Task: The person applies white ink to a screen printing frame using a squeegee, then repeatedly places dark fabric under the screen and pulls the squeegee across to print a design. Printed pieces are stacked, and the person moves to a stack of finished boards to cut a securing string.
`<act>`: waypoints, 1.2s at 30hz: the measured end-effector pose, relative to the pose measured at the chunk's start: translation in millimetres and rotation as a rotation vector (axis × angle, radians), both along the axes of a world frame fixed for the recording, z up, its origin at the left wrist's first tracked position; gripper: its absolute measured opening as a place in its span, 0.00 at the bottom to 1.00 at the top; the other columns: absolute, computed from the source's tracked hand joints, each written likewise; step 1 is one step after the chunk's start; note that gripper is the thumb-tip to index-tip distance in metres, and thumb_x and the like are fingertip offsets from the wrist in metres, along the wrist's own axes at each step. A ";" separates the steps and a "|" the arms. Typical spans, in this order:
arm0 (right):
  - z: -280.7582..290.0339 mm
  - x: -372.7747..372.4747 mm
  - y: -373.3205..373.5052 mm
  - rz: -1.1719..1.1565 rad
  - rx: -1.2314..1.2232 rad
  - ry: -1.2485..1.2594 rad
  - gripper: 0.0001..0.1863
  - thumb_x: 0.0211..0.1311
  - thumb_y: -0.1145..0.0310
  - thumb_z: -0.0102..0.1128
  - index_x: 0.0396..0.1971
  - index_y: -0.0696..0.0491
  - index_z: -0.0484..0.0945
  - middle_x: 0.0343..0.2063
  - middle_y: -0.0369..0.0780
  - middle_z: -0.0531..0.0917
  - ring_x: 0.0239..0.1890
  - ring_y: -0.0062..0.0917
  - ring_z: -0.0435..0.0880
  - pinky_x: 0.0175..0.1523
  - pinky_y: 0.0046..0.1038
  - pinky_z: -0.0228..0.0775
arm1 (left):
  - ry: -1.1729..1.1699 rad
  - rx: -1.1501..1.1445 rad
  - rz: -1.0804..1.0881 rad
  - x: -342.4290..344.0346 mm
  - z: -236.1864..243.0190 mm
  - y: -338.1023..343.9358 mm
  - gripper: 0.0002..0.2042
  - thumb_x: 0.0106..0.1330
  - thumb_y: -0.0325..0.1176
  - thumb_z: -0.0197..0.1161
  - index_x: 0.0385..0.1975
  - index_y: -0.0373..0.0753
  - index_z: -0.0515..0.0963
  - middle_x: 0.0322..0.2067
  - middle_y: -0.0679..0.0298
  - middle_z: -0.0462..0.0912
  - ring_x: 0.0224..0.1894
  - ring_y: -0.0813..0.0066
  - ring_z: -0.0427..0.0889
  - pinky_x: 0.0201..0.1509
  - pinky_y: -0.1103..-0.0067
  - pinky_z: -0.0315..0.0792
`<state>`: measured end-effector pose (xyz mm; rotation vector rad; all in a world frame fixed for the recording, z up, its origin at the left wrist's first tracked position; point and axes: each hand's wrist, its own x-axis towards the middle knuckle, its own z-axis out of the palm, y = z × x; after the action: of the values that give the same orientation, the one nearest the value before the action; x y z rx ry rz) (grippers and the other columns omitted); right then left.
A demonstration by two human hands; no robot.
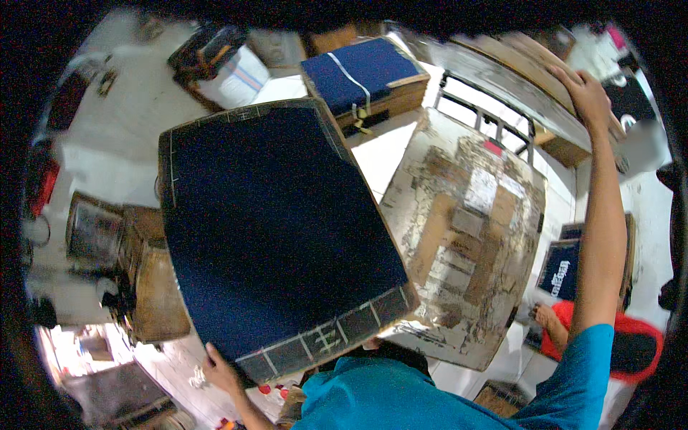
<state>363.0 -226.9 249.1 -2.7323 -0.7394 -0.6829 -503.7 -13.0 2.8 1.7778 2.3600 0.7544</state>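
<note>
Panel point(279, 229) left of trolley point(466, 247), box point(387, 75) behind panel

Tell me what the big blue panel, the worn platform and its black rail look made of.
Blue panel: matte, perhaps cloth on a stiff backing; no gloss shows, but image grain hides any weave.
Platform: likely painted wood or metal, its pale finish broken by worn brown patches.
Rail: probably dark-painted metal, judging by its slim bars.

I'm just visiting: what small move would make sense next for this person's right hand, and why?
Probably bring the right hand down to the right edge of the big dark-blue panel. That hand reaches far off to the upper right, at a blurred wooden-looking stack, while only the left hand is at the panel, by its lower-left corner.
</note>
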 end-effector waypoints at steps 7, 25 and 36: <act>-7.7 -9.3 -5.8 -0.141 -0.072 -0.045 0.38 0.52 0.29 0.60 0.47 0.49 0.86 0.45 0.50 0.88 0.49 0.45 0.86 0.56 0.44 0.76 | -0.150 -0.032 -0.440 60.3 -31.3 22.0 0.27 0.70 0.51 0.66 0.22 0.29 0.78 0.18 0.59 0.77 0.24 0.70 0.68 0.31 0.68 0.65; 0.4 -40.5 5.0 -0.068 0.117 -0.017 0.40 0.46 0.25 0.66 0.32 0.54 0.87 0.35 0.50 0.89 0.41 0.42 0.88 0.48 0.41 0.77 | 0.263 -0.463 -1.264 231.5 -145.9 -22.5 0.47 0.53 0.64 0.75 0.60 0.28 0.70 0.48 0.39 0.84 0.51 0.40 0.84 0.56 0.58 0.77; 17.0 -12.3 10.7 -0.060 0.117 -0.018 0.41 0.45 0.24 0.66 0.30 0.56 0.86 0.32 0.51 0.88 0.38 0.41 0.89 0.45 0.41 0.77 | 0.112 -0.801 -1.203 248.7 -140.1 -24.4 0.46 0.52 0.66 0.74 0.55 0.28 0.71 0.48 0.38 0.83 0.51 0.37 0.82 0.56 0.56 0.76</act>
<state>350.7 -216.2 266.0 -2.6543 -0.6033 -0.7401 -255.0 -37.4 -137.3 2.2264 0.9129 -0.3985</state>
